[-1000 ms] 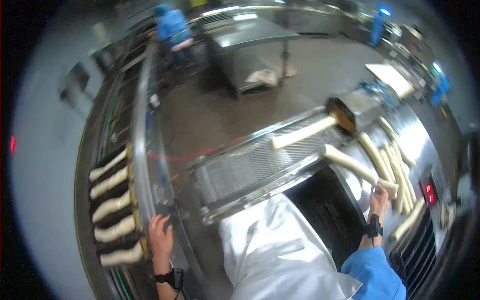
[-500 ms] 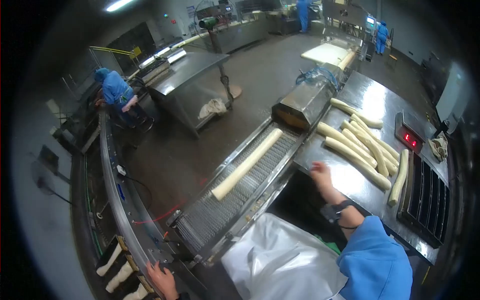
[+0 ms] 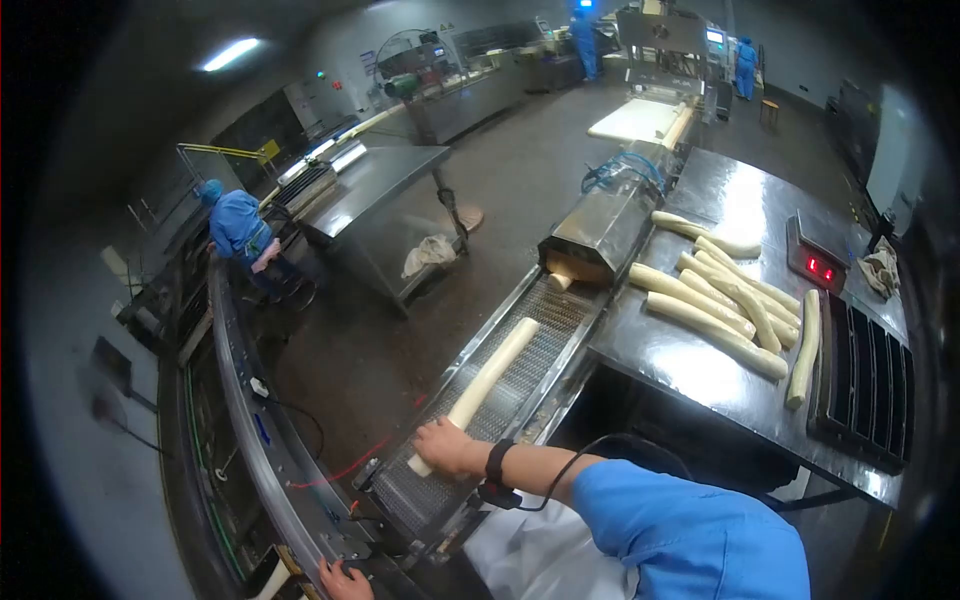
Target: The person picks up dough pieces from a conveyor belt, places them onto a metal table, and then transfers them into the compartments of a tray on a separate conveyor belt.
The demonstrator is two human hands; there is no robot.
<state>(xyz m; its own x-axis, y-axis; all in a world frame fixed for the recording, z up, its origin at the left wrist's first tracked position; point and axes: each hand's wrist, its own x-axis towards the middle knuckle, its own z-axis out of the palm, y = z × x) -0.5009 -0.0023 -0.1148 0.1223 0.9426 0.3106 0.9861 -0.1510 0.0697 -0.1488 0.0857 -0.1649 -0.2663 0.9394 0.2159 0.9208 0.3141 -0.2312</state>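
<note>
A long pale dough roll [image 3: 494,371] lies lengthwise on the wire-mesh conveyor [image 3: 400,498]. My right hand [image 3: 442,445] is closed over its near end, fingers wrapped across the top. At the bottom edge, my left hand [image 3: 345,580] rests against the curved metal rail [image 3: 240,400] with its fingers apart and nothing in them; the view cuts off part of it. Another dough roll [image 3: 562,277] pokes out from under the metal hood [image 3: 600,225] at the conveyor's far end.
Several dough rolls [image 3: 715,338] lie on the steel table [image 3: 690,410] at right, beside a scale [image 3: 818,255] with red digits and a black slotted tray [image 3: 865,385]. A person in blue [image 3: 240,228] stands far left. A steel table [image 3: 375,185] stands beyond the conveyor.
My right hand has moved left from the steel table's edge onto the dough roll. That roll has come nearer along the conveyor, and another has appeared under the hood. My left hand remains at the rail.
</note>
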